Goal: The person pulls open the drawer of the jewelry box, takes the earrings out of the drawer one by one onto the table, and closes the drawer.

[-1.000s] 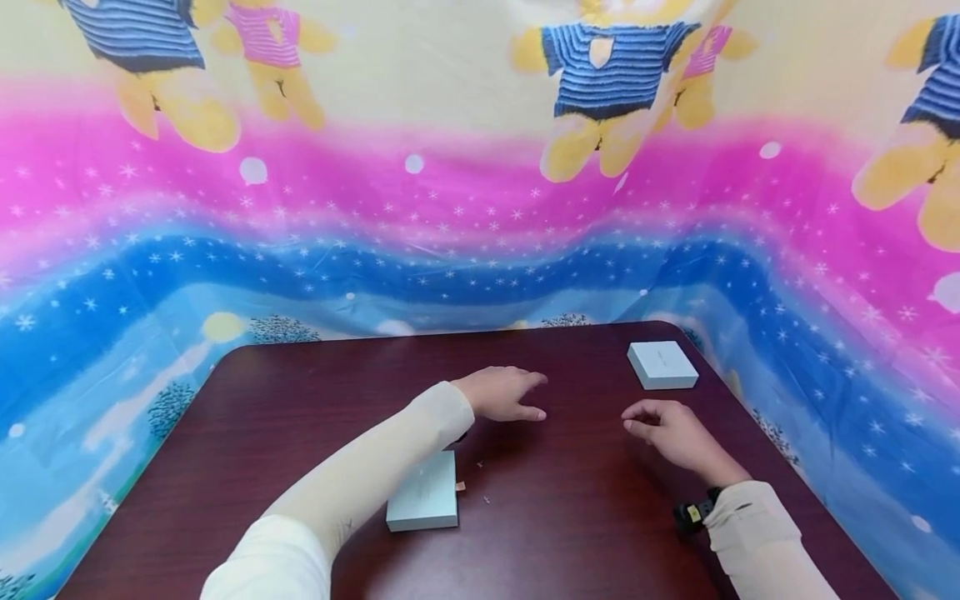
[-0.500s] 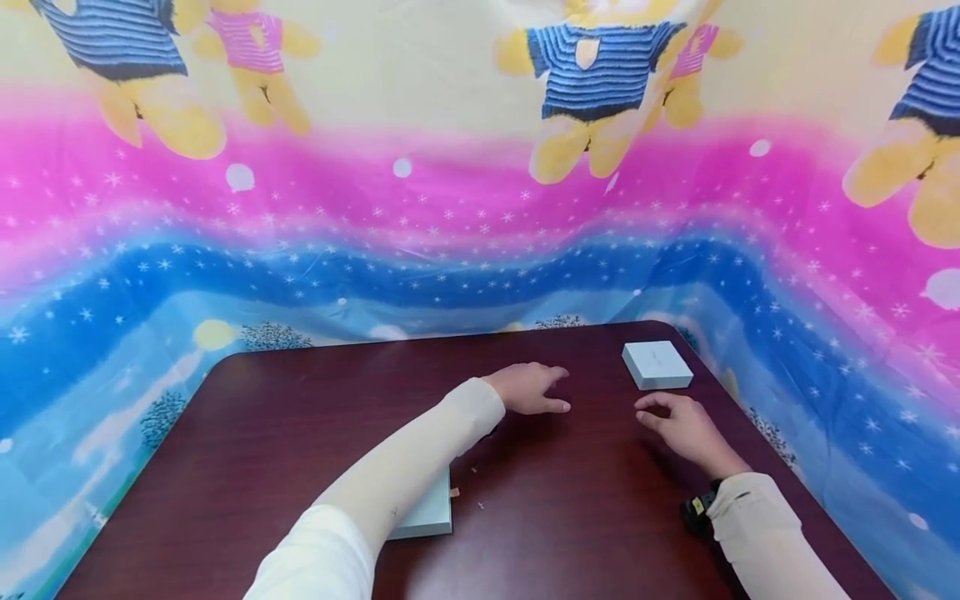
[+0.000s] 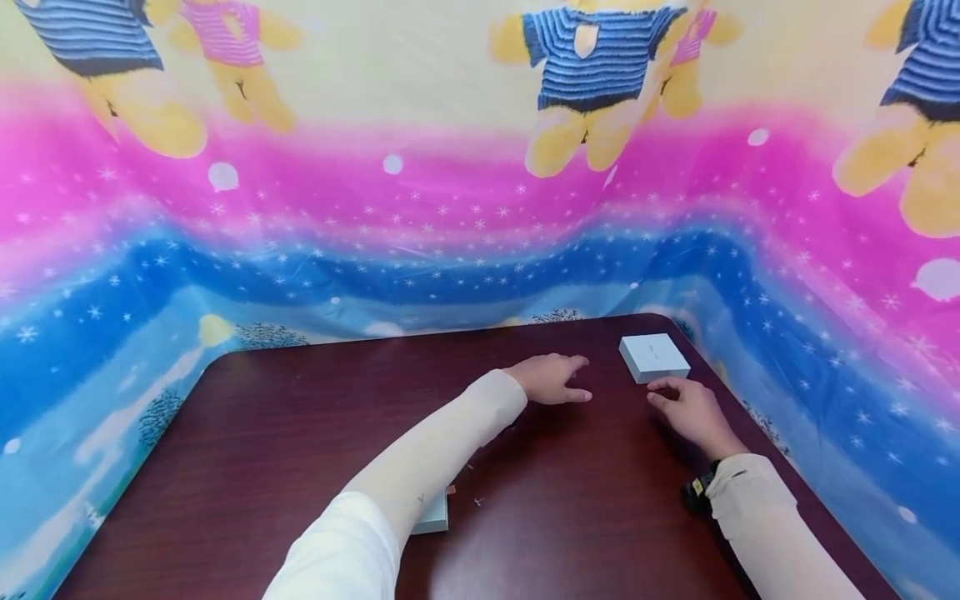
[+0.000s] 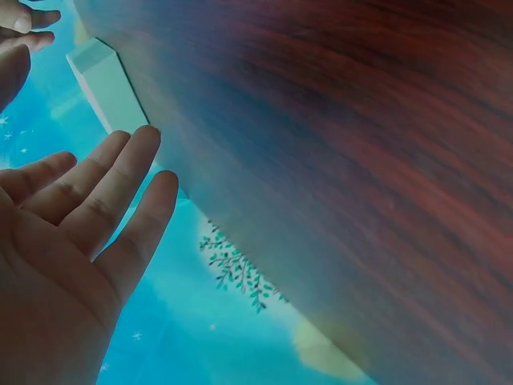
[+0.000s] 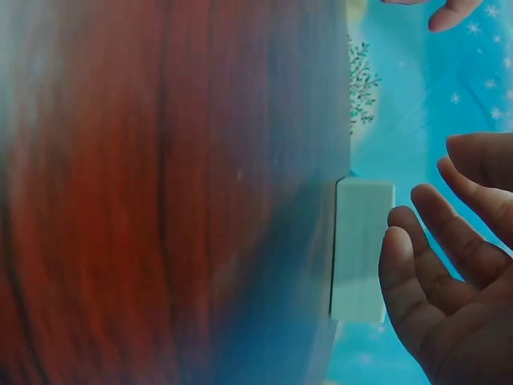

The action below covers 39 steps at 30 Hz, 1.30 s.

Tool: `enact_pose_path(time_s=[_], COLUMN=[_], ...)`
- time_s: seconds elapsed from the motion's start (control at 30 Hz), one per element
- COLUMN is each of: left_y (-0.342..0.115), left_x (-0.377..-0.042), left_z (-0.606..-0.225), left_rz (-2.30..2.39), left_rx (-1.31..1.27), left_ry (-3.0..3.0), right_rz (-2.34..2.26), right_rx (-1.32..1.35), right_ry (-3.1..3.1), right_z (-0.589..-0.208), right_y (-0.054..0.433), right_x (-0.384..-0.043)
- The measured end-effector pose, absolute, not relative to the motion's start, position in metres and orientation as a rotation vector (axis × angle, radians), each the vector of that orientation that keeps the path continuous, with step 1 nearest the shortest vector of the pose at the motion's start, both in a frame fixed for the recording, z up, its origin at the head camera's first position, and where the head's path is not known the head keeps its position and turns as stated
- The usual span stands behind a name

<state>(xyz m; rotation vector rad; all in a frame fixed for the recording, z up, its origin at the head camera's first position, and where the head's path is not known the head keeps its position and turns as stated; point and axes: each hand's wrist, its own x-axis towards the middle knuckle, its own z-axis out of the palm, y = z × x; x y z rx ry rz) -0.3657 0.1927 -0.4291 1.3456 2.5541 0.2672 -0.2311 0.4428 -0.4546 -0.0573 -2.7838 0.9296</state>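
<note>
A pale, flat box (image 3: 654, 357) with small faint print on its lid lies at the table's far right corner. My right hand (image 3: 693, 412) is just in front of it, fingers loosely bent and holding nothing. To the box's left, my left hand (image 3: 551, 379) reaches over the table with thumb and fingers spread. The left wrist view shows that left hand (image 4: 80, 233) with its palm bare and the box (image 4: 112, 88) past its fingertips. In the right wrist view, the box (image 5: 362, 249) stands beyond the right hand's relaxed fingers (image 5: 401, 273).
A second pale box (image 3: 432, 520) lies nearer on the table, mostly hidden under my left forearm (image 3: 442, 454). A small orange tab (image 3: 451, 490) shows at its side, with tiny light scraps (image 3: 479, 502) close by. A printed curtain (image 3: 450, 208) encloses the dark red wooden table (image 3: 300, 433).
My left hand has moved right, toward the far box, and its forearm covers more of the near box. The right hand has drifted slightly right and closer to the far box.
</note>
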Motion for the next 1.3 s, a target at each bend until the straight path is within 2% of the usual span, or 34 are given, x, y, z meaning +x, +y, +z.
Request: enact_pose_path(time_s=[0.33, 0.87, 1.3], left_y=[0.214, 0.23, 0.242], left_x=[-0.384, -0.384, -0.39], left_z=[-0.445, -0.454, -0.468], left_rz=[0.422, 0.63, 0.737], left_rx=[1.215, 1.105, 1.042], left_ry=[2.549, 2.593, 2.631], right_rz=[0.94, 0.988, 0.955], right_rx=[-0.17, -0.166, -0.3], right_ry=[-2.812, -2.69, -2.762], right_z=[-0.456, -0.459, -0.466], right_y=[0.459, 0.485, 0.495], right_x=[-0.24, -0.263, -0.28])
